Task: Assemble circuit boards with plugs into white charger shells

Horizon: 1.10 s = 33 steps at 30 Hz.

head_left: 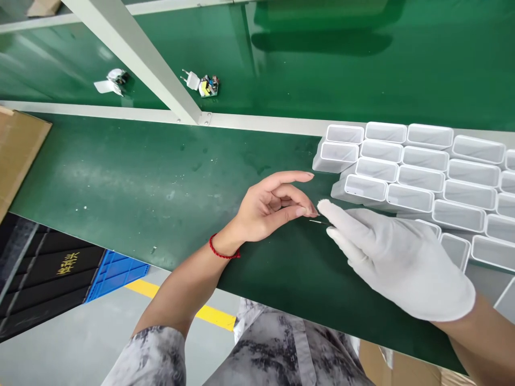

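Observation:
My left hand (277,212) is bare, with a red cord at the wrist. Its thumb presses against the fingertips in a pinch, and anything held there is too small to name. Opposite it, my right hand (382,257) wears a white glove. A thin light strip (317,221) sticks out from between its thumb and forefinger towards the left fingertips; its other end is hidden. Both hands are above the green bench top (132,177), nearly touching. Just beyond the right hand stand rows of clear plastic boxes (410,197) with white rims.
Behind the white bench rail (257,122), an opened plug adapter (207,86) shows its circuit board. Another white part (110,84) lies further left, beyond a slanting post (137,53). A cardboard box (20,155) sits at the left; black and blue crates (116,274) are below.

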Motion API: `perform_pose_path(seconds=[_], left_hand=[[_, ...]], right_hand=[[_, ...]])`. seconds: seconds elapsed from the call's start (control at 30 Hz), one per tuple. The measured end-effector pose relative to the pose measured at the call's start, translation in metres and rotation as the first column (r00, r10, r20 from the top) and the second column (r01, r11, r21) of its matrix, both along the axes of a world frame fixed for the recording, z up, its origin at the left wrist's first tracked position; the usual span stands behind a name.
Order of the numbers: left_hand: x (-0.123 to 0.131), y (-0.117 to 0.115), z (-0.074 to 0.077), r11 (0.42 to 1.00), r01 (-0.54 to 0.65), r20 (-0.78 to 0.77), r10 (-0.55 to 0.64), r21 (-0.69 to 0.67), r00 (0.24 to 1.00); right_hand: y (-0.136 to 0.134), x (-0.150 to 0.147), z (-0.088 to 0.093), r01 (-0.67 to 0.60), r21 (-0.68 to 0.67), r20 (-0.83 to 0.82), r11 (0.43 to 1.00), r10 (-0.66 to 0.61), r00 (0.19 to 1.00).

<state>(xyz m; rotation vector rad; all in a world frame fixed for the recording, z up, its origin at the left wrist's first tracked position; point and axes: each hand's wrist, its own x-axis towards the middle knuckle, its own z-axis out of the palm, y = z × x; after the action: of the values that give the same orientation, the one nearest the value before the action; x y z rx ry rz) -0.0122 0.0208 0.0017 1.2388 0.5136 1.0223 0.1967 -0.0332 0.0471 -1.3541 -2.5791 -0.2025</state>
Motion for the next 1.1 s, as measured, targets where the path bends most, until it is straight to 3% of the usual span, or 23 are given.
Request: perform_pose_path(seconds=[0.2,1.1], left_hand=[[0.0001,-0.0008,-0.0002,1.000,0.019,-0.011,-0.019,0.012,1.000],[-0.0005,-0.0009,-0.0024,1.000,0.017,-0.039,-0.017,-0.003,0.999]], right_hand=[[-0.0018,-0.0013,0.0027,0.063,0.062,0.136,0.996,-0.070,0.988],[-0.0016,-0.0021,-0.0013,0.080,-0.034,0.145,0.996,-0.074,0.987]])
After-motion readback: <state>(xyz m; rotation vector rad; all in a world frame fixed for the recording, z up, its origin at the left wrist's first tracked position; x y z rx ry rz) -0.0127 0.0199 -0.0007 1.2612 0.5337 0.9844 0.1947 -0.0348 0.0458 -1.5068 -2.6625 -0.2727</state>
